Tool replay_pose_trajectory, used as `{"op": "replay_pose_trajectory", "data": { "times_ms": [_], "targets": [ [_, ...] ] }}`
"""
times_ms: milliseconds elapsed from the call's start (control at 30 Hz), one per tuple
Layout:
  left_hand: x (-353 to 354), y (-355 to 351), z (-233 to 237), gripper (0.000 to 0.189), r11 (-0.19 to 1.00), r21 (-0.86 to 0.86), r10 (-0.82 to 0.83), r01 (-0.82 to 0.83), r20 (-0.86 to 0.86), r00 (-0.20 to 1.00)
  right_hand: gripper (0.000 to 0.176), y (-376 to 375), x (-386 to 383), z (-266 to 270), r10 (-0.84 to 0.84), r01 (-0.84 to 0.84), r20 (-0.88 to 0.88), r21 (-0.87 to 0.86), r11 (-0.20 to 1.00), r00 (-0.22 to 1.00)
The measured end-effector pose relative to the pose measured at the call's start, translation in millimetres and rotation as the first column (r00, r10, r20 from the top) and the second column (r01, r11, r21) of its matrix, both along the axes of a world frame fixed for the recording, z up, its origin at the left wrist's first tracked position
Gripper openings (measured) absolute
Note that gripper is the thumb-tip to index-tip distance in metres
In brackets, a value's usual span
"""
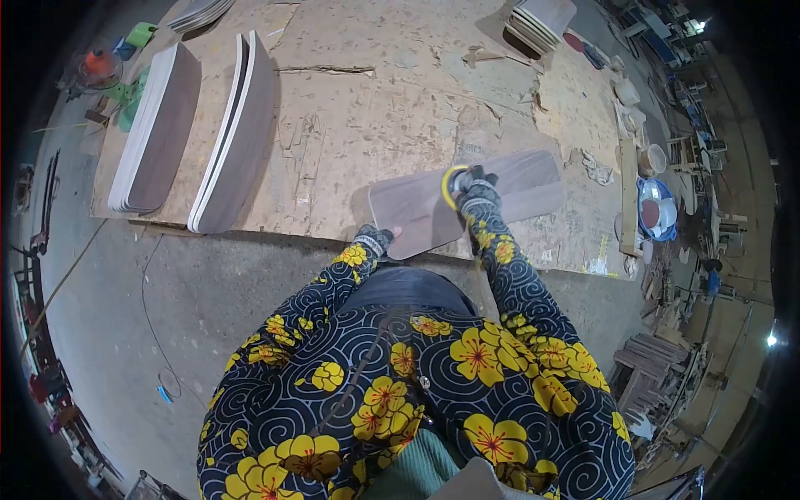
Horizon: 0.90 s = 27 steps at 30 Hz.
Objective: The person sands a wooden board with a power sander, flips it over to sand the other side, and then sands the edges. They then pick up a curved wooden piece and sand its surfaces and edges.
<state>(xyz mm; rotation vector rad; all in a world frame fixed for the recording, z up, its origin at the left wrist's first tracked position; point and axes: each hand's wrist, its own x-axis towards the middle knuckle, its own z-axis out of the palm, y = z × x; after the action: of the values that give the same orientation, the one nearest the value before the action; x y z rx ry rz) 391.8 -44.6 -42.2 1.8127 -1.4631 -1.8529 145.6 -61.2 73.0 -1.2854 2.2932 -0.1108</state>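
A long wooden board [417,204] with rounded corners lies at a slant across the near edge of the worktable. My left hand [376,239], in a grey glove, grips the board's near left corner, its thumb on the top face. Over the middle of the board, my gloved right hand [478,187] is closed on a round sanding pad [450,188] with a yellow rim. The pad is at the board's surface, and the hand covers much of it.
Stacked curved boards [158,125] and a slimmer pair of boards [237,133] stand on the left of the worn worktable [358,100]. Another board stack [537,29] is at the far right. A crumpled cloth [597,167] and a blue basin [657,208] are to the right.
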Motion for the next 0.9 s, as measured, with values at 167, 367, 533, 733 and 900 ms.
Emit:
{"op": "replay_pose_trajectory", "data": {
  "times_ms": [167,367,533,733,900],
  "targets": [
    [4,-19,12,0.057,0.997,0.026,0.071,-0.071,0.005,0.997,0.071,-15,12,-14,0.050,-0.049,-0.036,0.029,0.998,0.998],
    [8,-18,-77,0.060,0.999,0.038,0.019,-0.016,-0.067,0.998,0.063,-29,33,6,0.091,-0.088,-0.046,0.061,0.994,0.995],
    [12,-21,-50,0.067,0.998,0.022,-0.058,0.059,-0.043,0.997,0.063,-33,37,15,0.091,-0.067,-0.135,0.178,0.982,0.987],
    [12,-25,-23,0.071,0.993,0.067,-0.099,0.095,0.057,0.994,0.069,-32,31,11,0.027,-0.006,-0.122,0.167,0.986,0.992],
    [12,-26,17,0.067,0.993,0.029,-0.118,0.115,0.164,0.979,0.069,-23,52,17,0.096,-0.069,-0.143,0.183,0.981,0.985]
  ]
}}
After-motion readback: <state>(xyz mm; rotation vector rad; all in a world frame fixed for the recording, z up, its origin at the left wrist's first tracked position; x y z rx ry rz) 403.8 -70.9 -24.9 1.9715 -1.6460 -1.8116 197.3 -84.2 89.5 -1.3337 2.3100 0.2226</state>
